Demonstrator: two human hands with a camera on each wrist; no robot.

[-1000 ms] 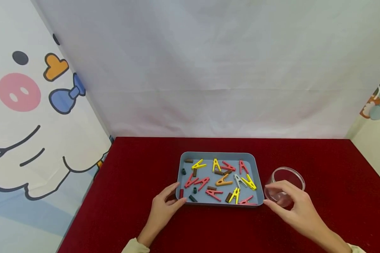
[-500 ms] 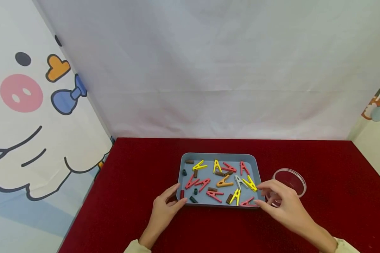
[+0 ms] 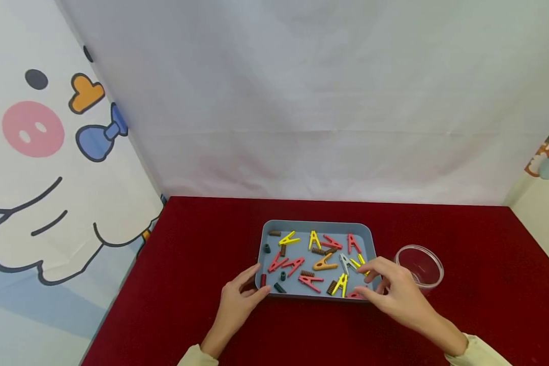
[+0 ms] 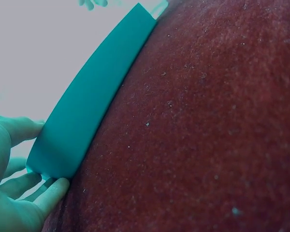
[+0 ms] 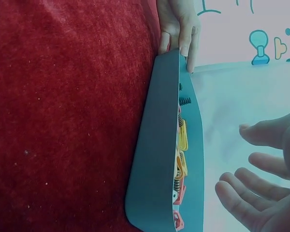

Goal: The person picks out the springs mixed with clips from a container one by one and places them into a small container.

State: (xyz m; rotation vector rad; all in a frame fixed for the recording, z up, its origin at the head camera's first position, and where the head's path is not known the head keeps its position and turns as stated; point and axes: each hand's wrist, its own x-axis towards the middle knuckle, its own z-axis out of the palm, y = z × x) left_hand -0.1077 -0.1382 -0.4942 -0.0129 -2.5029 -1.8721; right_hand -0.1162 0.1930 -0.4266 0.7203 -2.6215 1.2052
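Observation:
A shallow blue-grey tray point(image 3: 306, 296) holds red, yellow, orange and grey plastic clips, such as an orange clip point(image 3: 325, 262) and a red clip point(image 3: 309, 281). Among them lie short coil springs, including a brown spring point(image 3: 331, 287), a dark green spring point(image 3: 280, 288) and a red spring point(image 3: 263, 280). My left hand point(image 3: 239, 300) holds the tray's near left corner, thumb at the front and fingers along the side. Above the near right corner is my right hand point(image 3: 400, 292), thumb and fingers apart with nothing between them. It partly hides a yellow clip point(image 3: 360, 261) and a red clip point(image 3: 354, 295).
A clear round container point(image 3: 419, 267) stands on the dark red cloth point(image 3: 201, 239) to the right of the tray, partly behind my right hand. A white curtain point(image 3: 320, 101) closes off the back, and a cartoon-printed sheet point(image 3: 32, 203) hangs at the left.
My right hand has moved left from the clear container to over the tray's near right corner, uncovering more of the container. My left hand stays at the tray's left corner.

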